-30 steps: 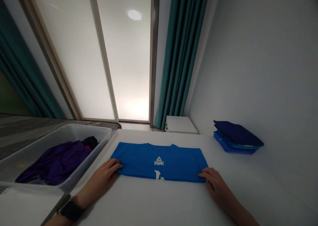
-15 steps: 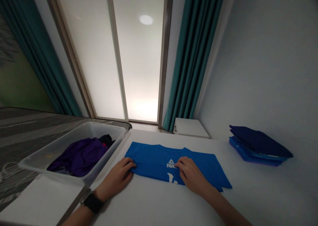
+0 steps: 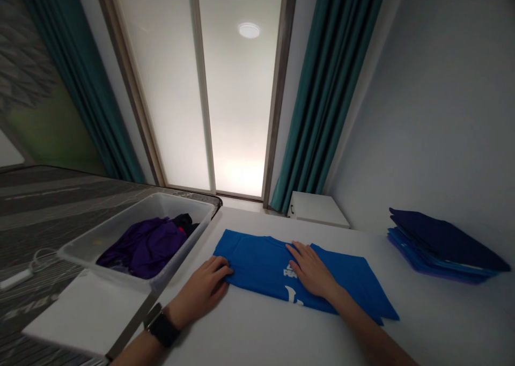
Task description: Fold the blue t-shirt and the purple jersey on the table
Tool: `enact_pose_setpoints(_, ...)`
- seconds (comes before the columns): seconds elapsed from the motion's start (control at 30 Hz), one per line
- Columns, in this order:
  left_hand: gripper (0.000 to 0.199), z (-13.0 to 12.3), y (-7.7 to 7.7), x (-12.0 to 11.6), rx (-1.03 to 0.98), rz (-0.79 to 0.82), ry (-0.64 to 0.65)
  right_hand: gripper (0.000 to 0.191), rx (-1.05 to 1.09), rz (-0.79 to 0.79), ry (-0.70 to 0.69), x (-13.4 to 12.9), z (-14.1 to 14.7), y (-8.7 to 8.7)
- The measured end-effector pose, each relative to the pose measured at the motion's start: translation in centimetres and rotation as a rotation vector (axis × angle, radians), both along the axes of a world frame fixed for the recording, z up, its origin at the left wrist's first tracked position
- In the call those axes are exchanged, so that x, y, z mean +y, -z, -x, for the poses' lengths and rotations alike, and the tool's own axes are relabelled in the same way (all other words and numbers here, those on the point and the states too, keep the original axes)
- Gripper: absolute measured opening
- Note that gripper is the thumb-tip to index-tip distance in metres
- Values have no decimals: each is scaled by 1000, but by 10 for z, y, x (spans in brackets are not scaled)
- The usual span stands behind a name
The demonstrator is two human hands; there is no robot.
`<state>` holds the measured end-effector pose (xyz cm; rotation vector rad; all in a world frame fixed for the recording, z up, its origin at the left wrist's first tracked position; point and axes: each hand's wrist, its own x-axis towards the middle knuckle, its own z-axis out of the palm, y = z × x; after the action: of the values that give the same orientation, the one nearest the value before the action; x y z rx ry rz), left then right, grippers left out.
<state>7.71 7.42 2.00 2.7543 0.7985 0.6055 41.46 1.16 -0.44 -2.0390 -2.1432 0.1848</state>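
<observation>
A blue shirt (image 3: 257, 264) with white print lies folded flat on the white table (image 3: 241, 334). My left hand (image 3: 207, 285), with a black watch on its wrist, rests at the shirt's left edge, its fingertips on the cloth and slightly curled. Lying across the middle of the shirt, near the neckline, is my right hand (image 3: 311, 269), fingers stretched out and covering part of the print. Neither hand grips anything.
At the left, a clear plastic bin (image 3: 86, 237) holds purple and dark clothes (image 3: 148, 248). A stack of folded blue clothes (image 3: 446, 248) sits on the right. Beyond the table's far edge stands a white cabinet (image 3: 319, 210).
My right hand has moved up the shirt toward the neckline and its fingers have straightened. My left hand stays at the left edge. The view has shifted slightly left.
</observation>
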Motion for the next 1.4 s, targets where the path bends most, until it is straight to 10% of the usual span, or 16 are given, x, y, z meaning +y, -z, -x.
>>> enact_pose_setpoints(0.43, 23, 0, -7, -28, -4, 130, 77, 56, 10, -31, 1, -30, -11, 7)
enact_pose_setpoints(0.9, 16, 2, 3, -18, -203, 239, -133, 42, 113, -235, -497, 46, 118, -28)
enact_pose_setpoints(1.4, 9, 4, -6, -23, -84, 298, -112, 14, -86, 6, -372, 88, 105, -50)
